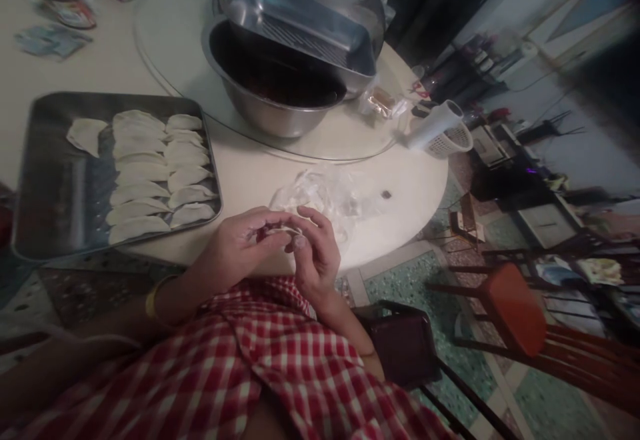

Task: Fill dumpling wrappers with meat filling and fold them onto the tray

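Note:
Both hands meet over the near edge of the table, pinching the pale rim of a dumpling [284,231] between them. My left hand [245,243] is curled around it from the left, and its fingers hide most of the dough. From the right, my right hand [316,253] presses the edge with thumb and fingertips. Just behind the hands lies a crumpled clear plastic bag [320,187] with something whitish in it. To the left, a metal tray [50,193] holds folded dumplings [140,172] in two columns, plus a single dumpling [87,135] apart at its upper left.
A large steel bowl [285,120] with dark contents stands on the glass turntable [170,60], an empty rectangular pan [305,23] tilted over it. A white perforated basket [450,141] sits at the table's right edge. A dark stool [403,347] and a wooden chair [515,307] stand at the right.

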The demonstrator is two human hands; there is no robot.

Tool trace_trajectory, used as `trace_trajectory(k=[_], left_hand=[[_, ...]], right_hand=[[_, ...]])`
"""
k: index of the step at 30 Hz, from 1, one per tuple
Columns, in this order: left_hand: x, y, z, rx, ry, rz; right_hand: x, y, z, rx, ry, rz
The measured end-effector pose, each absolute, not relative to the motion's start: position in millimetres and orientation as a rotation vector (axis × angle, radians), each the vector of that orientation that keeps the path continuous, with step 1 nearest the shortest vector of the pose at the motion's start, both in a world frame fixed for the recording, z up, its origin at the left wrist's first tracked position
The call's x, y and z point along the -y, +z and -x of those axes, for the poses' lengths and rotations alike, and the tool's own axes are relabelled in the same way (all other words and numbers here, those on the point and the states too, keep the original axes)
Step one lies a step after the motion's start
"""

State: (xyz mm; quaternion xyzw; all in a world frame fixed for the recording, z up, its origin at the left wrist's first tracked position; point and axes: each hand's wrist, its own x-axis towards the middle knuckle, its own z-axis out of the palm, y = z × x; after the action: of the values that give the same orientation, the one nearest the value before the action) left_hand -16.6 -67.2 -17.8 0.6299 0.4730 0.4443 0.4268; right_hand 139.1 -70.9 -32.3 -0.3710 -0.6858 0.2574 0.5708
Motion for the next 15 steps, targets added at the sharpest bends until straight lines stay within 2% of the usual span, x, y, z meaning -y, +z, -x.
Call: trace_trajectory(k=[8, 15], left_hand=[[67.0, -7.4, 11.8, -1.108, 1.138, -1.687], [65.1, -3.7, 14.1, -1.231, 1.379, -1.958]], right_hand=[[71.8, -28.2, -143.4, 1.699, 0.585, 0.810], [73.8, -27.9, -143.5, 1.694, 0.686, 0.795]])
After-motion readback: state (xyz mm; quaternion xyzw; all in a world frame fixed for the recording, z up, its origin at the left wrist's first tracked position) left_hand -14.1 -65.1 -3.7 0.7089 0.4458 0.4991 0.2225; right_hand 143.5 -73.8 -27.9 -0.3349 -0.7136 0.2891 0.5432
